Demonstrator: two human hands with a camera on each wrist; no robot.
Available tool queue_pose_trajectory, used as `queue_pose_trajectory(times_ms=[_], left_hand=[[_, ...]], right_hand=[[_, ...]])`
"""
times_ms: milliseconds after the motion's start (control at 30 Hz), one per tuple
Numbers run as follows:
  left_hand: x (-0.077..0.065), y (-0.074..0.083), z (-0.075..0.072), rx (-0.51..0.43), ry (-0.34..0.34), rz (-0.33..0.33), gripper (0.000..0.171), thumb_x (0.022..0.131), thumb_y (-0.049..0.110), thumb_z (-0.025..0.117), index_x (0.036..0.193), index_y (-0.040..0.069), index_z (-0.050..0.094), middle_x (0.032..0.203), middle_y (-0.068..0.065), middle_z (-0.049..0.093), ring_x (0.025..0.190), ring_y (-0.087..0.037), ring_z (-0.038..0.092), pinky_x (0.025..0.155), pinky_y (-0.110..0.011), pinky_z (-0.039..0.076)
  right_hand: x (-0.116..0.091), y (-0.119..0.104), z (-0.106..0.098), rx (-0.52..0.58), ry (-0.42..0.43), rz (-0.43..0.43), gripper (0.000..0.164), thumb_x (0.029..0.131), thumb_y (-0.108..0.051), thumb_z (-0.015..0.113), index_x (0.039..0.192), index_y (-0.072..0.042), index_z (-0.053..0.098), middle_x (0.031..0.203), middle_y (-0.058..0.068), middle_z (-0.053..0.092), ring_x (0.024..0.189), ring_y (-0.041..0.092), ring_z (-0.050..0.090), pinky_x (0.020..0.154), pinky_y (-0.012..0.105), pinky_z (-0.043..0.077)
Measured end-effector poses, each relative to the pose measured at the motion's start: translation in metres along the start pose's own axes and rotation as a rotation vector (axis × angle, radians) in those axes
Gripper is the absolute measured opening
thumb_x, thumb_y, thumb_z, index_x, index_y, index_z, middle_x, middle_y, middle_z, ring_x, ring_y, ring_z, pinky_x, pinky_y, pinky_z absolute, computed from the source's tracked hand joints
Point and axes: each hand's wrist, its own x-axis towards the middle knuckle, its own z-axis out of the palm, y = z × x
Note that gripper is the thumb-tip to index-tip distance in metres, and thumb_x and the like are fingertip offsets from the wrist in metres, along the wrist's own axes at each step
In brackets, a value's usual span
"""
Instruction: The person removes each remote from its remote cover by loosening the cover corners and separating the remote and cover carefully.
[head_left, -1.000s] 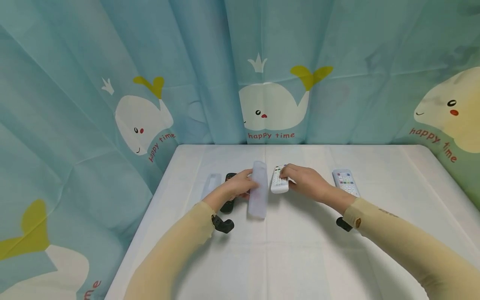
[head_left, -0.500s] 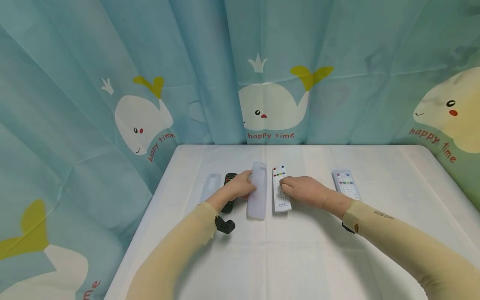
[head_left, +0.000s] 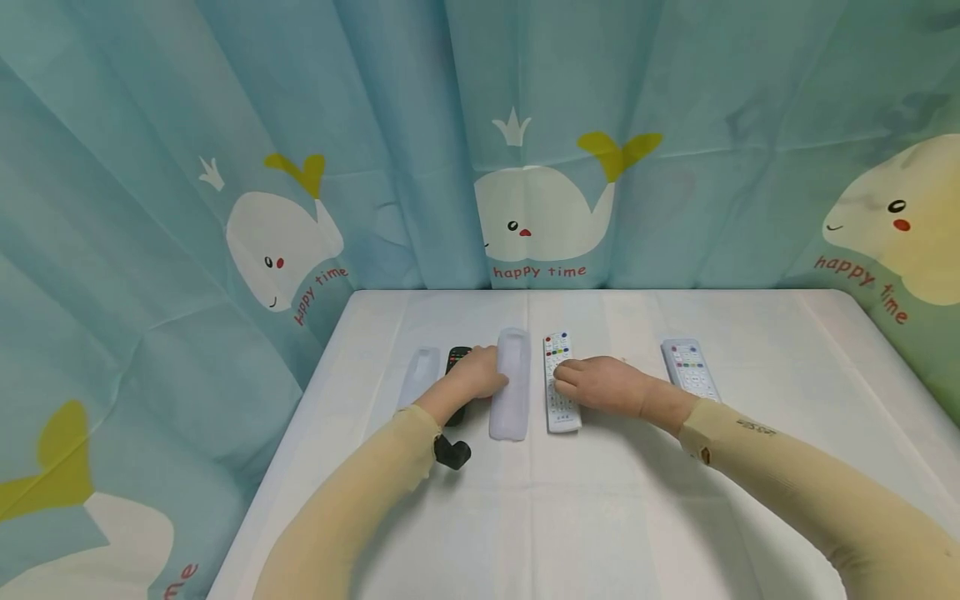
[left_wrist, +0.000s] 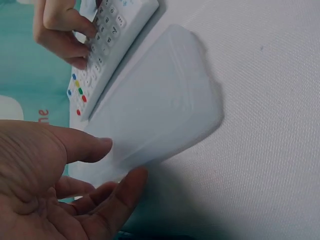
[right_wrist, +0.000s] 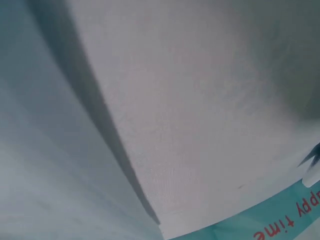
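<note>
A long translucent silicone remote cover [head_left: 513,400] lies on the table in the head view, beside my left hand [head_left: 476,372]. In the left wrist view, the thumb of that hand [left_wrist: 75,180] is over the cover [left_wrist: 165,100], the fingertips stand by its near edge, and a gap separates thumb from fingers. Right of the cover lies a white remote control [head_left: 562,412] with coloured buttons. My right hand [head_left: 609,385] grips it from the right, its curled fingers across the keys. Those fingers hide part of the button face.
A black remote [head_left: 457,357] lies partly behind my left hand, with another translucent cover [head_left: 422,372] to its left. Further right, a white remote in a cover [head_left: 690,367] sits partly behind my right wrist. A printed curtain [head_left: 420,167] hangs along the table's back edge.
The white remote control has turned and lowered, showing its full length flat on the table. The silicone cover has shifted slightly left and come down, its hollow side facing up.
</note>
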Motion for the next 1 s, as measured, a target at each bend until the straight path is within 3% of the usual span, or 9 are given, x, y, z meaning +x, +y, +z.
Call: queue_pose_trajectory(times_ms=[133,267,433,633,800,1000], left_hand=[[-0.003,-0.001,-0.003,0.006,0.005,-0.012,0.046,0.100,0.016,0.063,0.138,-0.007,0.053,0.117,-0.022,0.061,0.096,-0.027,0.060,0.081,-0.039,0.054],[-0.006,-0.002,-0.008,-0.076,0.012,-0.007,0.059,0.103,0.020,0.059,0.152,-0.004,0.039,0.131,-0.021,0.057,0.103,-0.027,0.060,0.078,-0.036,0.055],[-0.010,-0.005,-0.015,-0.192,0.060,0.034,0.062,0.104,0.022,0.056,0.159,0.003,0.032,0.139,-0.015,0.055,0.113,-0.027,0.059,0.089,-0.040,0.052],[-0.016,-0.008,-0.017,-0.270,0.119,0.132,0.063,0.105,0.019,0.055,0.161,0.008,0.028,0.146,-0.013,0.049,0.129,-0.029,0.054,0.099,-0.044,0.049],[-0.023,-0.007,-0.016,-0.229,0.166,0.195,0.068,0.105,0.020,0.056,0.163,0.011,0.021,0.152,-0.012,0.045,0.137,-0.030,0.046,0.107,-0.046,0.044],[-0.034,-0.002,-0.015,-0.112,0.212,0.271,0.063,0.105,0.019,0.058,0.161,0.012,0.031,0.158,-0.014,0.039,0.145,-0.032,0.037,0.116,-0.047,0.034]], right_hand=[[0.001,0.002,0.000,-0.024,-0.002,-0.036,0.029,0.084,0.001,0.075,0.098,-0.007,0.050,0.108,0.004,0.057,0.101,0.019,0.059,0.082,0.027,0.055],[-0.001,0.003,0.000,0.003,-0.005,-0.032,0.029,0.084,0.003,0.073,0.096,-0.007,0.048,0.106,0.005,0.055,0.100,0.020,0.058,0.078,0.028,0.055],[-0.006,0.002,-0.001,0.072,-0.027,-0.003,0.029,0.086,0.004,0.072,0.097,-0.007,0.048,0.107,0.006,0.054,0.097,0.020,0.056,0.069,0.029,0.054],[-0.013,0.000,-0.007,0.197,-0.014,0.055,0.017,0.092,0.000,0.066,0.099,-0.008,0.053,0.109,0.004,0.058,0.097,0.019,0.057,0.073,0.032,0.054],[-0.020,0.000,-0.017,0.233,0.054,0.134,0.023,0.086,0.002,0.071,0.105,-0.007,0.063,0.113,0.008,0.065,0.106,0.025,0.063,0.086,0.039,0.056],[-0.033,0.005,-0.030,0.235,0.063,0.265,0.034,0.082,0.006,0.073,0.112,-0.008,0.066,0.121,0.011,0.067,0.119,0.033,0.061,0.106,0.048,0.046]])
